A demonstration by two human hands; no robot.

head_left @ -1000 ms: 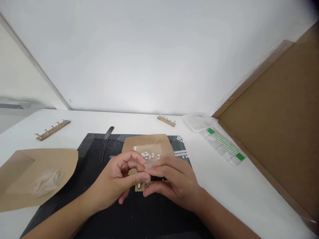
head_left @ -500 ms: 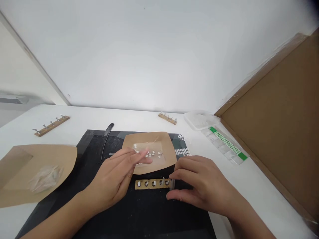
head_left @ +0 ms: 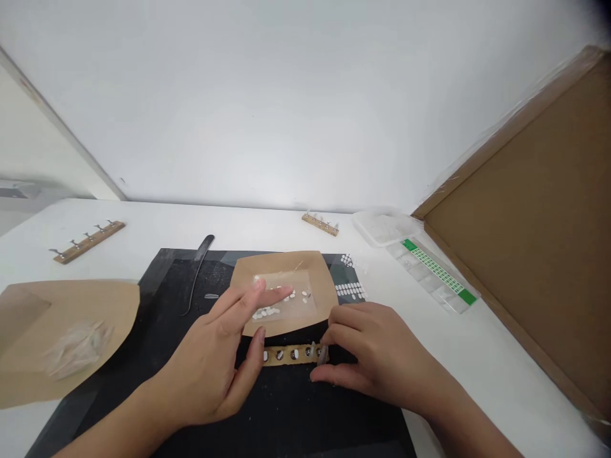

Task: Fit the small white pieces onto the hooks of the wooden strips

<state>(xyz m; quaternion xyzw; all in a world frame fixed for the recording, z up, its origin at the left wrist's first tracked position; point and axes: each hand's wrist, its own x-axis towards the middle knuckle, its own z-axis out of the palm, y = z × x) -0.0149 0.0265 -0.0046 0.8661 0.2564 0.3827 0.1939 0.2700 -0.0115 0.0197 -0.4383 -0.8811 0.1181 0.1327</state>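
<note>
In the middle, my left hand [head_left: 222, 350] has its fingers stretched over the brown paper tray [head_left: 310, 262], the thumb apart near the left end of a small wooden strip [head_left: 287, 357]. Nothing shows in that hand. The strip carries several short posts with white pads on some, and a clear piece stands on one toward the right. My right hand [head_left: 370, 350] pinches a clear nail tip [head_left: 323, 354] by the rightmost post. Whether the tip touches the post I cannot tell. Small white oval pads [head_left: 266, 312] lie on a clear sheet in the tray, partly covered by my left fingers.
A second brown tray [head_left: 109, 296] with a crumpled clear bag [head_left: 79, 350] lies left. On the black mat [head_left: 281, 420] is a thin black file [head_left: 196, 273]. Post strips stand back left [head_left: 90, 242] and back centre. A clear box [head_left: 446, 280] lies beside the cardboard wall [head_left: 525, 235].
My left thumb has spread away from the fingers, and its fingertips sit slightly differently over the tray. My right hand has shifted a little left with the nail tip, toward the end post.
</note>
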